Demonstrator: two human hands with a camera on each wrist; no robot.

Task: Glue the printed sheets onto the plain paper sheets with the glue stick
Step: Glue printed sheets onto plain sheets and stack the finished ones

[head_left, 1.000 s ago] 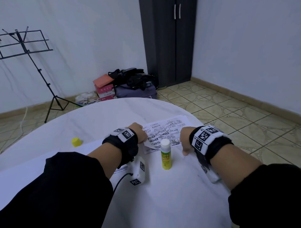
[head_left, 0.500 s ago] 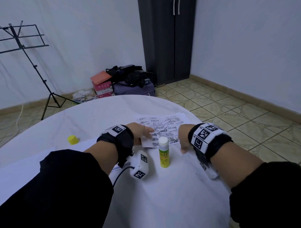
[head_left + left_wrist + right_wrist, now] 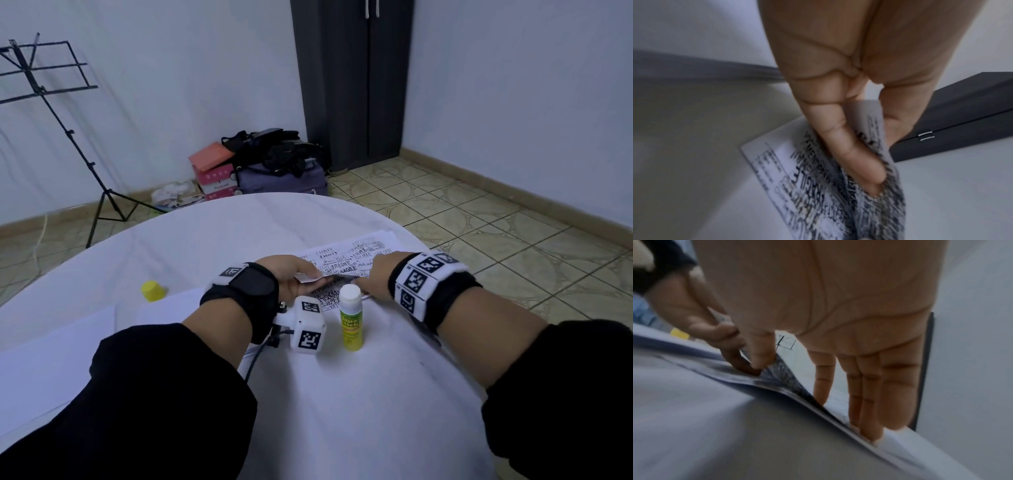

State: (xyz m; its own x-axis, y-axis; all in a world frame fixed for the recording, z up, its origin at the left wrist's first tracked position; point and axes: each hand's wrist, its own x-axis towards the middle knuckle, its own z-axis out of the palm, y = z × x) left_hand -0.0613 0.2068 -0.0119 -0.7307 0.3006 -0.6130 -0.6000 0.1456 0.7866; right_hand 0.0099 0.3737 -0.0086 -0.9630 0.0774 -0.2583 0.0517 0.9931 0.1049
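Observation:
A stack of printed sheets [image 3: 346,260] lies on the white table [image 3: 342,411], near its far right edge. My left hand [image 3: 301,277] pinches the near corner of the top printed sheet [image 3: 777,170] between thumb and forefinger, and that corner is lifted off the stack. My right hand [image 3: 371,274] rests on the stack with straight fingers [image 3: 869,402] pressing the paper down. The glue stick [image 3: 350,325] stands upright and uncapped just in front of both hands. Its yellow cap [image 3: 151,290] sits apart at the left. Plain paper sheets [image 3: 68,342] lie at the left under my left forearm.
The printed stack reaches close to the table's rounded right edge, with tiled floor beyond. Behind the table stand a music stand [image 3: 51,85], a pile of boxes and bags [image 3: 260,168] and a dark wardrobe [image 3: 352,78].
My left hand has taken hold of the top printed sheet's near corner and raised it. My right hand has slid forward onto the stack.

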